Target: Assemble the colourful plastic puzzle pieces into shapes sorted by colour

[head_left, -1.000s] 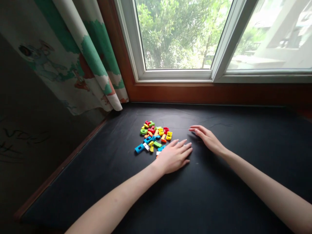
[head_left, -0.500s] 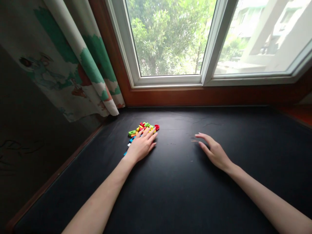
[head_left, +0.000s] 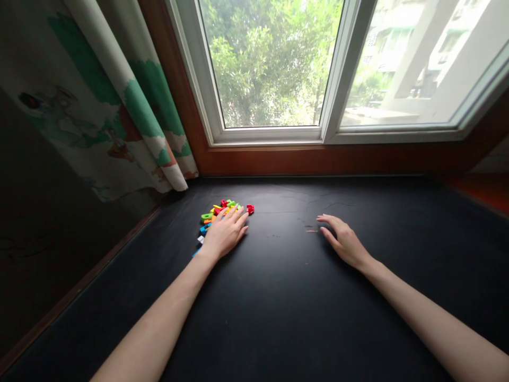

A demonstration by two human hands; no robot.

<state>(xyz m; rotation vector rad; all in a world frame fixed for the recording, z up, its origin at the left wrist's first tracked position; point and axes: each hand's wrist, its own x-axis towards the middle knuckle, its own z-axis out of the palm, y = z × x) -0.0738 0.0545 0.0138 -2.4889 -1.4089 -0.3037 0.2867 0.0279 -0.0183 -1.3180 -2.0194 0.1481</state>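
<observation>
Red, yellow, green and blue toy blocks (head_left: 218,211) lie on the black worktop (head_left: 278,302) beneath, left of and beyond the left hand (head_left: 226,231), running from a blue block (head_left: 196,253) by the wrist to a red block (head_left: 250,209) just off the fingertips. This nearer grip is spread, palm down, any contact underneath hidden; the right hand (head_left: 342,240), thumb parted from fingers, holds nothing, well apart rightward.

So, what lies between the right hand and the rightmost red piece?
In the head view, between the right hand and the rightmost red piece lies black tabletop, with a pale mark near the hand.
</observation>
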